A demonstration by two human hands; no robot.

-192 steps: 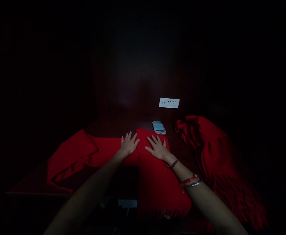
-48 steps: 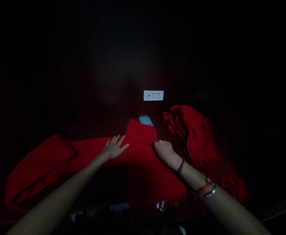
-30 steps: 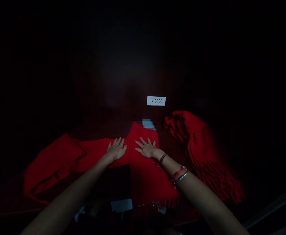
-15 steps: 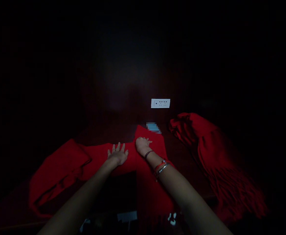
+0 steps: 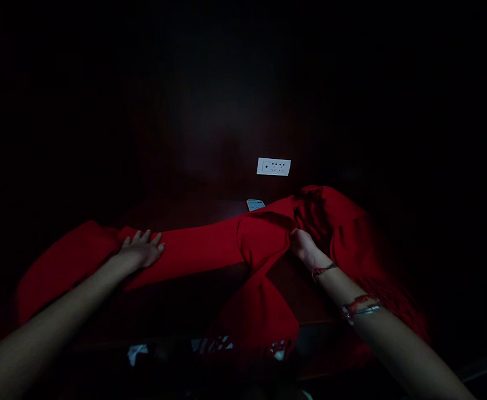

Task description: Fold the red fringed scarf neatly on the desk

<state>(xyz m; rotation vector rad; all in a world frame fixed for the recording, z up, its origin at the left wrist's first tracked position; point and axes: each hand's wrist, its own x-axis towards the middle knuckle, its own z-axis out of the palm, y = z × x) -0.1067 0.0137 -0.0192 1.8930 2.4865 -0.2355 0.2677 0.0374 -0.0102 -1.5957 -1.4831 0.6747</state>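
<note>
Dark tabletop [image 5: 193,214]: red scarf [image 5: 201,247] spans it left to right, its fringed end reaching the near edge. Right: second red fringed bundle [image 5: 355,239]. My left hand [image 5: 141,253] lies spread flat on the scarf's left part, grasping nothing. My right hand [image 5: 304,244] is closed on its gathered right part. Far: white socket plate [image 5: 274,166]; phone [image 5: 255,205], partly hidden behind the scarf.

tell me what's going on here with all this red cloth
Someone is handling a long red scarf in dim light. The left grip rests on it, spread open; the right grip is closed on a bunched part. A second red fringed cloth lies at the right, and a phone sits just beyond the scarf, partly hidden by it.
</note>
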